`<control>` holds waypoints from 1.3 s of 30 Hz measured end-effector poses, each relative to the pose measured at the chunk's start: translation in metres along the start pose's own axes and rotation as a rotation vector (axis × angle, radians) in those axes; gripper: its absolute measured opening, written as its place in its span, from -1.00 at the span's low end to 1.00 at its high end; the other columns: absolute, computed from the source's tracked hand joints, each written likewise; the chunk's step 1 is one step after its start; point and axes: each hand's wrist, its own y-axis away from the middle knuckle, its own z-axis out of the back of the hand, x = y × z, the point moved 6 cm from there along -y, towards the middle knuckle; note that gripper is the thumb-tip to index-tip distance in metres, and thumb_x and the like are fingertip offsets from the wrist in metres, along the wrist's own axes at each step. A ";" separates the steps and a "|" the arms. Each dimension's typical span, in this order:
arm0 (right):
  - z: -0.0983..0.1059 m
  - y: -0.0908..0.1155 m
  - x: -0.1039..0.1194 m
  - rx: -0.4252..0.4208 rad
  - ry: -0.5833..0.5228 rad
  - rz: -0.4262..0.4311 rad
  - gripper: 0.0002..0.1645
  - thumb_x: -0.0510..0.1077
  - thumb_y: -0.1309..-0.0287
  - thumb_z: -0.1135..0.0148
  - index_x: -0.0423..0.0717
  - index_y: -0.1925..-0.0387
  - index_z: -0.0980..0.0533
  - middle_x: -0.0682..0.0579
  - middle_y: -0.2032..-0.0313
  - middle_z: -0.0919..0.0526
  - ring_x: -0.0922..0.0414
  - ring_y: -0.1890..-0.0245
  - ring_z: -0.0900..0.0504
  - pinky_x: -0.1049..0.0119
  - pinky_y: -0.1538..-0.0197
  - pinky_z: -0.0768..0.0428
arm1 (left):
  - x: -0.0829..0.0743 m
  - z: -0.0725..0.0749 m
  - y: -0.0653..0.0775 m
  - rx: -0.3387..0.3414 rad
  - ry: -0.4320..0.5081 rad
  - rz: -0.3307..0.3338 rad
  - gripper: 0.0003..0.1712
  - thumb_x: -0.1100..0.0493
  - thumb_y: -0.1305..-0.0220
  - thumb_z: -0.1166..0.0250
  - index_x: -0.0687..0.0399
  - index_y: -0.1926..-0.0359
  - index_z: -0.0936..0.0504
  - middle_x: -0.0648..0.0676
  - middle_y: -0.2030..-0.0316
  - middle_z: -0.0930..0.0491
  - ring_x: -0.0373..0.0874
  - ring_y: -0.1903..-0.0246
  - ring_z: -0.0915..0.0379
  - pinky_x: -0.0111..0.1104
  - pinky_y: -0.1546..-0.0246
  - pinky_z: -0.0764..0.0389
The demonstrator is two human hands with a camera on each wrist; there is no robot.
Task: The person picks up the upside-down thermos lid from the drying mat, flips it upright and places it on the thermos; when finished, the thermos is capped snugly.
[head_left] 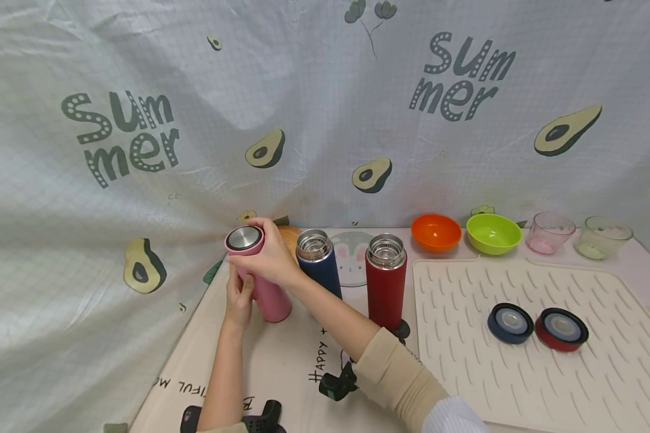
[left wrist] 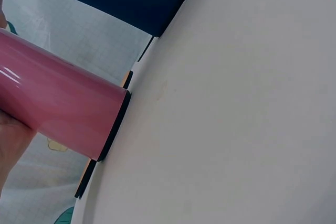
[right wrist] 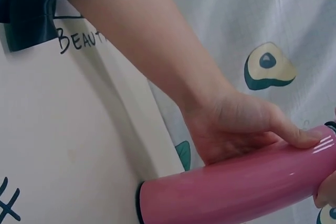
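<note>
A pink thermos [head_left: 274, 302] stands on the table at the left, its pink lid with a steel top [head_left: 244, 238] in place. My left hand [head_left: 239, 299] grips the body from the left, thumb along the side in the right wrist view. Around the lid and upper end curls my right hand [head_left: 271, 255], reaching across from the right. Beside it stand a blue thermos [head_left: 319, 267] and a red thermos [head_left: 386, 294], both without lids, their steel mouths showing. The left wrist view shows the pink thermos's base [left wrist: 79, 108] on the table.
On a cream ridged mat [head_left: 466, 385] at the right lie a blue lid [head_left: 511, 323] and a red lid [head_left: 561, 329]. Behind it stand an orange bowl [head_left: 436, 233], a green bowl [head_left: 493, 234], a pink glass [head_left: 550, 233] and a greenish glass [head_left: 603, 237]. A printed curtain [head_left: 314, 108] hangs behind.
</note>
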 end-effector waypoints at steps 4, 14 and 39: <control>0.000 0.000 0.000 0.016 0.033 -0.022 -0.06 0.01 0.17 -0.45 0.01 -0.25 -0.19 0.03 -0.08 -0.35 0.20 0.01 -0.41 0.36 0.04 -0.44 | 0.000 -0.001 0.000 -0.001 0.002 -0.001 -0.44 -0.03 -0.29 -0.09 -0.03 -0.25 -0.18 -0.06 0.23 -0.44 -0.30 0.47 -0.33 -0.49 0.59 -0.34; -0.001 -0.001 -0.002 0.035 -0.081 -0.038 -0.20 -0.02 0.09 -0.40 -0.04 -0.19 -0.25 0.06 -0.01 -0.40 0.23 0.07 -0.46 0.41 0.09 -0.46 | -0.003 -0.001 -0.001 0.009 0.003 0.005 -0.30 -0.01 -0.32 -0.05 0.03 -0.37 0.00 -0.01 -0.03 -0.38 -0.22 0.13 -0.36 -0.48 0.21 -0.45; -0.001 0.005 0.000 0.020 -0.081 -0.097 -0.20 -0.04 0.04 -0.32 -0.05 -0.24 -0.22 0.02 -0.04 -0.42 0.20 0.05 -0.45 0.38 0.06 -0.45 | 0.000 -0.001 0.001 -0.003 -0.070 -0.026 -0.33 -0.08 -0.30 -0.06 0.07 -0.31 -0.09 -0.07 0.04 -0.40 -0.29 0.21 -0.35 -0.54 0.28 -0.40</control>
